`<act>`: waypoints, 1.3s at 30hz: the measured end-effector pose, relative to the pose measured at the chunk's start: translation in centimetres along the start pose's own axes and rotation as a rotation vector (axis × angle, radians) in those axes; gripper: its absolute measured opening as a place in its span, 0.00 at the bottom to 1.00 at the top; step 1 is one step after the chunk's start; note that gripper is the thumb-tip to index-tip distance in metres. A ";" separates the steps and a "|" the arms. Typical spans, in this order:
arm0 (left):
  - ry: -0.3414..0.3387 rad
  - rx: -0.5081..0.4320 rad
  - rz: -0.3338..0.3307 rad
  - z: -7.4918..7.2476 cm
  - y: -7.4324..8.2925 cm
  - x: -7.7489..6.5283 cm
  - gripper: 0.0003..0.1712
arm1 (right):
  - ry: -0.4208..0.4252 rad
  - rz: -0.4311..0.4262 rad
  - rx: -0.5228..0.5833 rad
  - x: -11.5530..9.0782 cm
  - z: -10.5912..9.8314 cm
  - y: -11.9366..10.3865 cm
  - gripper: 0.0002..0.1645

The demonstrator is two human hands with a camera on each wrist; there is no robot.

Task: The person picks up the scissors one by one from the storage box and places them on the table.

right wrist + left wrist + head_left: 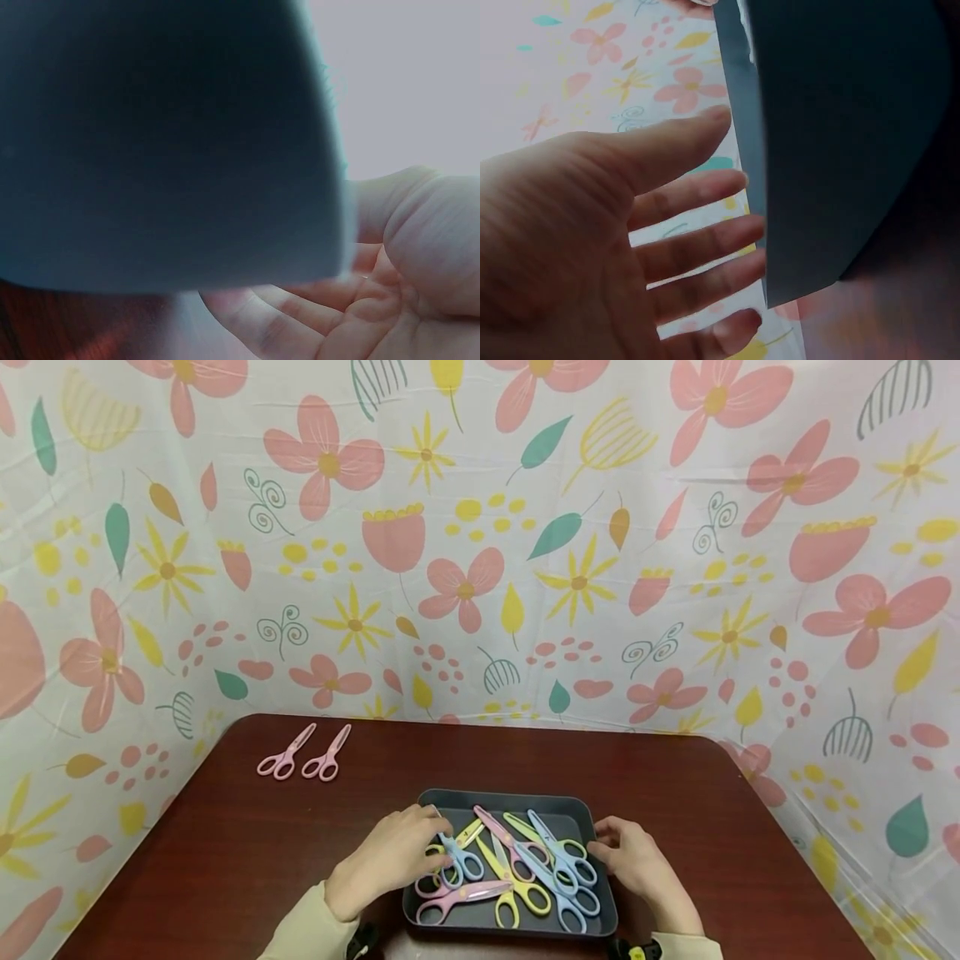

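Several pastel scissors lie in a dark grey tray [510,801] near the table's front edge. My left hand [397,852] reaches over the tray's left side, close by a pair of light blue scissors [459,858]. Its fingers are spread and nearly straight in the left wrist view, with nothing visible between them. At the tray's right rim is my right hand [637,858], its fingers loosely bent and the thumb by the edge. The tray wall [172,165] hides part of that hand in the right wrist view; contact is hard to judge.
Two pink scissors, one pair [279,762] beside the other [324,763], lie apart at the far left of the brown table [525,760]. A flower-print cloth [480,568] hangs behind the table and along its sides.
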State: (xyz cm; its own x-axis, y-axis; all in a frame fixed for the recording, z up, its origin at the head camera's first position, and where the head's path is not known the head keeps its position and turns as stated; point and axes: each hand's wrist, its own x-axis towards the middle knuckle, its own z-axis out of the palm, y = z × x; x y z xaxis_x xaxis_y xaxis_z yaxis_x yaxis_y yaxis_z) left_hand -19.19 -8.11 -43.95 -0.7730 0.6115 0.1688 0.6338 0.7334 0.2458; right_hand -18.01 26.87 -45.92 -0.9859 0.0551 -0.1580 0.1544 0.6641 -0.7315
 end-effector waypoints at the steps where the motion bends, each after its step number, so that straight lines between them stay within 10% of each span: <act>1: -0.007 0.004 0.017 0.0 0.0 -0.2 0.16 | -0.001 -0.002 -0.002 0.0 0.0 0.0 0.12; 39: -0.056 0.186 0.134 1.7 1.2 -2.1 0.21 | 0.008 -0.008 -0.009 -0.1 0.0 0.0 0.12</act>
State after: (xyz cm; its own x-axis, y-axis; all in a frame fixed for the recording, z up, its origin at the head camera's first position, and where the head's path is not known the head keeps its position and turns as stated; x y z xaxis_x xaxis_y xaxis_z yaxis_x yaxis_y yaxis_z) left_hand -16.74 -8.04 -45.59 -0.6821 0.7190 0.1333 0.7289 0.6832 0.0441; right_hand -17.93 26.90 -45.88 -0.9876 0.0558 -0.1469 0.1460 0.6709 -0.7270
